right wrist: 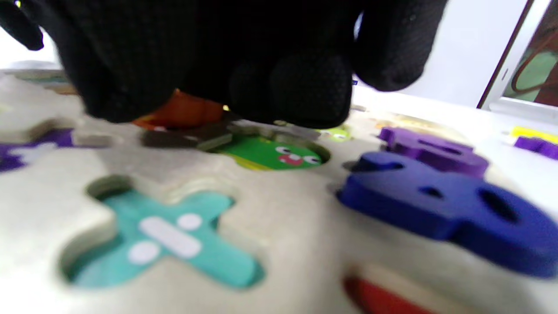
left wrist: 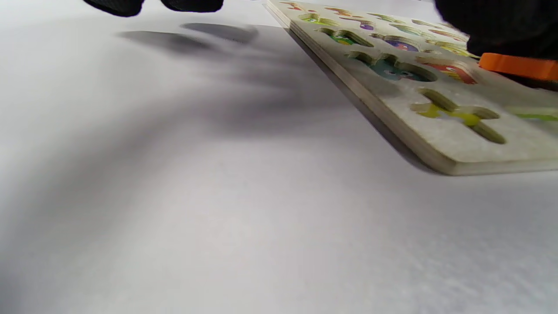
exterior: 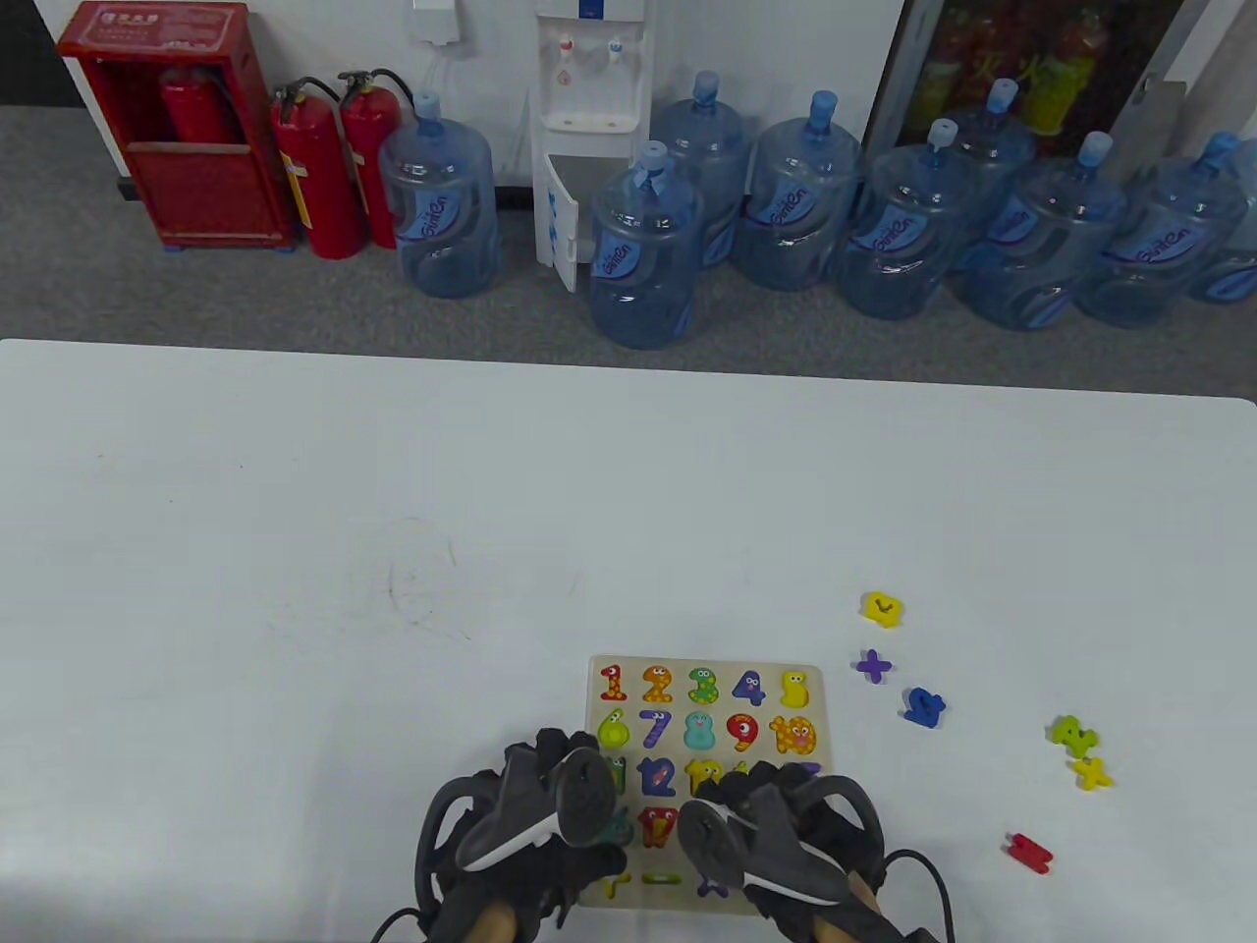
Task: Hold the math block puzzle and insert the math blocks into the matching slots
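The wooden puzzle board [exterior: 810, 688] lies flat near the table's front edge, with coloured number blocks in its upper rows. My left hand [exterior: 530, 835] is over the board's lower-left corner. In the left wrist view its fingertips [left wrist: 192, 4] hang above the bare table beside the board's edge [left wrist: 392, 126] and touch nothing. My right hand [exterior: 776, 835] is over the board's lower middle. In the right wrist view its fingers [right wrist: 296, 87] grip an orange block [right wrist: 178, 114] low over the board. Empty slots show nearby, a teal divide-sign slot [right wrist: 165, 235] and a green one [right wrist: 274, 157].
Loose blocks lie on the table right of the board: a yellow one [exterior: 881, 608], a purple plus [exterior: 873, 667], a blue one [exterior: 924, 706], a green one [exterior: 1071, 733], a yellow cross [exterior: 1092, 774] and a red one [exterior: 1028, 852].
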Demonstrator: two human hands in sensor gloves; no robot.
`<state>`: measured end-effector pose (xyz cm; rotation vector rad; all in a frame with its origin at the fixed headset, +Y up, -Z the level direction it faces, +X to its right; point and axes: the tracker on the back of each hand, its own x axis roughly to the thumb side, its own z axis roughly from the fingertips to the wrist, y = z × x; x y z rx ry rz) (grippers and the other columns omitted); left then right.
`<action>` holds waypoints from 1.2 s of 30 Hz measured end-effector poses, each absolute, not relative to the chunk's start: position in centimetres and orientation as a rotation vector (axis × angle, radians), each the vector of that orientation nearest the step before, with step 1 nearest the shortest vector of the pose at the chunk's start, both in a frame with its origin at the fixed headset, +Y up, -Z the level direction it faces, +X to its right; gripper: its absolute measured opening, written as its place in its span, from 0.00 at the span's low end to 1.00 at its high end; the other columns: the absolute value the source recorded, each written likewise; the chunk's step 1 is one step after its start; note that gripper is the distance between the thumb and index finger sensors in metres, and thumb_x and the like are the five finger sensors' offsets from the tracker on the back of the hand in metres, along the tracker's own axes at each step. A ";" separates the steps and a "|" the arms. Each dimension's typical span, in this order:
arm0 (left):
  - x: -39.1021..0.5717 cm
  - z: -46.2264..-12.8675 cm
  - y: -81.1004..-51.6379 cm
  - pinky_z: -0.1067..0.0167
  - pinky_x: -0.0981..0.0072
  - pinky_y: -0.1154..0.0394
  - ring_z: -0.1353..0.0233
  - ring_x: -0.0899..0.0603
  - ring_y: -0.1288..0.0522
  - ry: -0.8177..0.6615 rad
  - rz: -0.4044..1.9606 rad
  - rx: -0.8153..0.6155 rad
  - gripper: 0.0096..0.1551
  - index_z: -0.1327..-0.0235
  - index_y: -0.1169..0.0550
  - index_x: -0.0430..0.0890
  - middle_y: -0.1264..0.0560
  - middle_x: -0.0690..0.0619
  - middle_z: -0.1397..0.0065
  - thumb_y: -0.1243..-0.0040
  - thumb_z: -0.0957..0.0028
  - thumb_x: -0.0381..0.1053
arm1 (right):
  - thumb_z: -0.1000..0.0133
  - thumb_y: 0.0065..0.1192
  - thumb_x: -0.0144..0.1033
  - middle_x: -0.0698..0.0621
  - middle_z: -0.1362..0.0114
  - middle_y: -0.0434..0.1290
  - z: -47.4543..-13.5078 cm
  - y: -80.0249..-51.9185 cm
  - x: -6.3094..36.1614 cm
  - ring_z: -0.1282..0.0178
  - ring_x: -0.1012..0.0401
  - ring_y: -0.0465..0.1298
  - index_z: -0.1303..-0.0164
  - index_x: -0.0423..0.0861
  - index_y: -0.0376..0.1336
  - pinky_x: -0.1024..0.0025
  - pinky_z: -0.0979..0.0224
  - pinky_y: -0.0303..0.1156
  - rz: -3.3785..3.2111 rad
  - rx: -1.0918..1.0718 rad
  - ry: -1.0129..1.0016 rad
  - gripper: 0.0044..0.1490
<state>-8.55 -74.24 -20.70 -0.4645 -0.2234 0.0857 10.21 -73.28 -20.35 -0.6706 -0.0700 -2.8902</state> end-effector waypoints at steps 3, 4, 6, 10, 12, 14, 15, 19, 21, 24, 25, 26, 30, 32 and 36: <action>-8.6 -20.7 -74.2 0.29 0.27 0.42 0.19 0.28 0.49 -0.224 0.085 -0.463 0.60 0.24 0.53 0.49 0.56 0.44 0.19 0.45 0.64 0.71 | 0.68 0.69 0.46 0.52 0.37 0.75 -20.1 -72.8 10.2 0.43 0.57 0.79 0.44 0.54 0.70 0.55 0.32 0.72 -2.914 -0.693 -0.036 0.37; -8.6 -20.7 -74.2 0.29 0.27 0.42 0.19 0.28 0.49 -0.224 0.086 -0.463 0.59 0.24 0.53 0.49 0.56 0.44 0.19 0.45 0.64 0.71 | 0.66 0.68 0.45 0.52 0.37 0.75 -20.0 -72.8 10.2 0.43 0.57 0.78 0.45 0.54 0.70 0.55 0.32 0.72 -2.922 -0.701 -0.021 0.36; -8.5 -20.7 -74.2 0.29 0.27 0.42 0.19 0.28 0.49 -0.224 0.085 -0.463 0.59 0.24 0.53 0.49 0.56 0.44 0.19 0.45 0.64 0.71 | 0.65 0.67 0.44 0.52 0.36 0.75 -19.7 -72.3 10.2 0.42 0.57 0.78 0.44 0.54 0.70 0.55 0.32 0.72 -2.906 -0.714 0.011 0.35; -8.5 -20.7 -74.2 0.29 0.27 0.42 0.19 0.28 0.49 -0.223 0.083 -0.460 0.60 0.24 0.53 0.49 0.56 0.44 0.19 0.45 0.64 0.71 | 0.61 0.63 0.41 0.53 0.32 0.71 -20.6 -70.9 11.7 0.36 0.57 0.76 0.41 0.56 0.68 0.54 0.29 0.69 -2.908 -0.555 0.142 0.34; -8.5 -20.7 -74.2 0.29 0.27 0.42 0.19 0.28 0.49 -0.223 0.082 -0.463 0.60 0.24 0.53 0.49 0.56 0.44 0.19 0.45 0.64 0.71 | 0.60 0.62 0.39 0.52 0.30 0.69 -21.5 -70.5 13.2 0.34 0.56 0.74 0.38 0.55 0.66 0.54 0.29 0.69 -2.927 -0.445 0.184 0.35; -8.5 -20.7 -74.2 0.29 0.27 0.42 0.19 0.28 0.49 -0.222 0.083 -0.464 0.60 0.24 0.53 0.49 0.56 0.44 0.19 0.45 0.64 0.71 | 0.59 0.60 0.37 0.53 0.29 0.68 -22.3 -70.3 14.8 0.33 0.56 0.74 0.38 0.55 0.65 0.54 0.28 0.69 -2.898 -0.337 0.228 0.35; -8.5 -20.7 -74.2 0.29 0.26 0.42 0.19 0.28 0.49 -0.222 0.084 -0.465 0.60 0.24 0.53 0.49 0.56 0.44 0.19 0.45 0.64 0.71 | 0.59 0.60 0.36 0.53 0.29 0.68 -22.9 -70.4 15.7 0.33 0.56 0.74 0.37 0.56 0.64 0.54 0.29 0.69 -2.878 -0.292 0.240 0.35; -8.5 -20.7 -74.2 0.29 0.27 0.42 0.19 0.28 0.49 -0.223 0.084 -0.468 0.60 0.24 0.53 0.49 0.56 0.44 0.19 0.45 0.64 0.71 | 0.58 0.59 0.33 0.52 0.23 0.59 -24.9 -71.8 18.9 0.28 0.54 0.69 0.32 0.56 0.58 0.54 0.27 0.67 -2.941 -0.093 0.097 0.39; -8.5 -20.7 -74.2 0.28 0.27 0.42 0.19 0.28 0.49 -0.222 0.082 -0.474 0.60 0.24 0.53 0.49 0.56 0.45 0.19 0.45 0.64 0.71 | 0.58 0.58 0.32 0.51 0.21 0.54 -25.7 -72.8 20.0 0.27 0.52 0.67 0.30 0.55 0.54 0.56 0.29 0.68 -2.950 -0.016 0.003 0.42; -8.4 -20.7 -74.2 0.28 0.27 0.42 0.19 0.28 0.50 -0.220 0.082 -0.480 0.60 0.24 0.53 0.49 0.56 0.45 0.19 0.45 0.64 0.71 | 0.58 0.58 0.33 0.48 0.20 0.48 -26.9 -74.6 20.9 0.25 0.47 0.64 0.27 0.53 0.47 0.58 0.32 0.69 -2.869 0.095 -0.150 0.46; -8.5 -20.8 -74.1 0.28 0.27 0.42 0.18 0.28 0.49 -0.218 0.084 -0.476 0.60 0.24 0.53 0.49 0.56 0.45 0.19 0.45 0.64 0.71 | 0.57 0.58 0.34 0.48 0.20 0.47 -27.3 -75.1 21.0 0.24 0.46 0.62 0.27 0.53 0.45 0.58 0.31 0.68 -2.835 0.131 -0.193 0.47; -8.5 -20.8 -74.0 0.28 0.27 0.42 0.19 0.28 0.49 -0.216 0.088 -0.471 0.60 0.24 0.53 0.49 0.56 0.45 0.19 0.45 0.64 0.71 | 0.57 0.57 0.34 0.48 0.19 0.46 -27.6 -75.0 21.0 0.23 0.46 0.60 0.26 0.53 0.44 0.58 0.30 0.66 -2.814 0.147 -0.235 0.47; -8.6 -20.8 -74.0 0.28 0.27 0.42 0.19 0.28 0.49 -0.211 0.084 -0.473 0.60 0.24 0.53 0.49 0.56 0.44 0.19 0.45 0.64 0.71 | 0.57 0.57 0.35 0.48 0.19 0.46 -29.7 -75.1 21.9 0.22 0.47 0.58 0.26 0.54 0.44 0.58 0.28 0.65 -2.843 0.228 -0.244 0.47; -8.6 -20.8 -73.9 0.28 0.27 0.42 0.19 0.28 0.49 -0.209 0.087 -0.470 0.60 0.24 0.53 0.49 0.56 0.44 0.19 0.45 0.64 0.71 | 0.57 0.58 0.36 0.49 0.19 0.45 -30.6 -75.3 22.3 0.22 0.47 0.57 0.27 0.55 0.44 0.57 0.28 0.64 -2.844 0.251 -0.325 0.47; -8.9 -20.8 -73.7 0.29 0.27 0.41 0.19 0.28 0.49 -0.194 0.091 -0.458 0.60 0.24 0.53 0.49 0.56 0.44 0.19 0.45 0.64 0.71 | 0.57 0.58 0.34 0.50 0.19 0.42 -31.7 -75.4 22.2 0.22 0.47 0.58 0.28 0.59 0.41 0.58 0.28 0.65 -2.832 0.198 -0.364 0.48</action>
